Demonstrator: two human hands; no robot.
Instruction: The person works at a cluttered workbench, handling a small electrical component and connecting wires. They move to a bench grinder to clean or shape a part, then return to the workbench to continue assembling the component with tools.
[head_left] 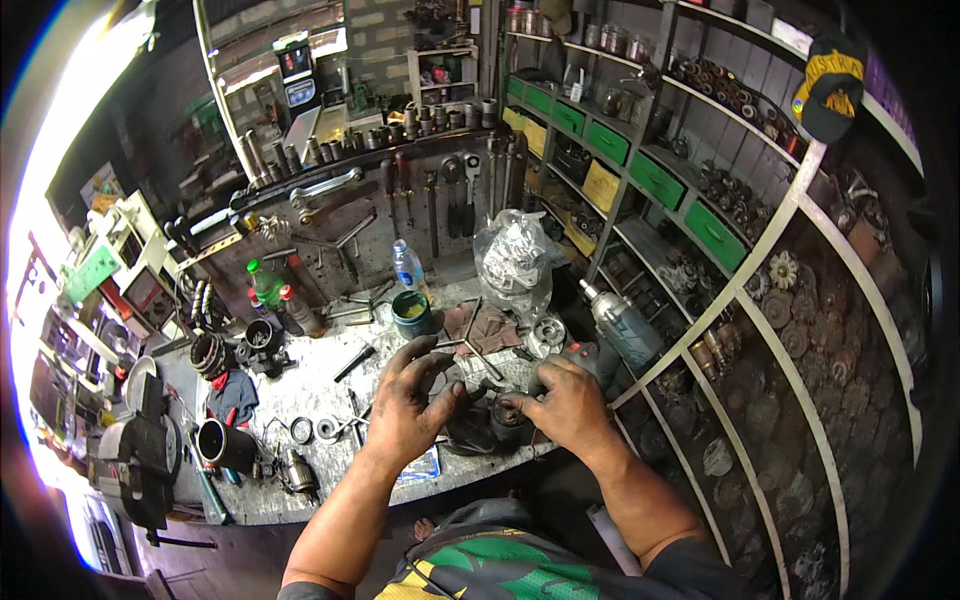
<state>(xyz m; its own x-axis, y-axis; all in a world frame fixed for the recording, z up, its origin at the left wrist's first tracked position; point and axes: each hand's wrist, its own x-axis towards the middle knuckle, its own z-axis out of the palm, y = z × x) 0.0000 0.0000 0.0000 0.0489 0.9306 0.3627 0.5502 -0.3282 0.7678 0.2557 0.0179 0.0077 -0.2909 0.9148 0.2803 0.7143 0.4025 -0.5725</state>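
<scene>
My left hand (408, 408) is over the front of the workbench, its blackened fingers curved and the thumb held apart from them; I see nothing gripped in it. Opposite it, my right hand (570, 405) has curled fingers, with the thumb at the edge of a dark, round metal part (508, 420). What the right fingers pinch is hidden behind the hand. A dark cloth-like bundle (468, 428) lies between the hands. Just beyond them are a three-armed wrench (482, 350), a brown rag (490, 328) and an open green-and-dark tin (411, 314).
A bottle (408, 268), a plastic-wrapped metal part (515, 262) and a grey impact wrench (622, 325) stand farther back. Left on the bench (300, 400) are a black cup (226, 444), rings and a small armature (298, 472). Shelves with green drawers (655, 183) rise at right.
</scene>
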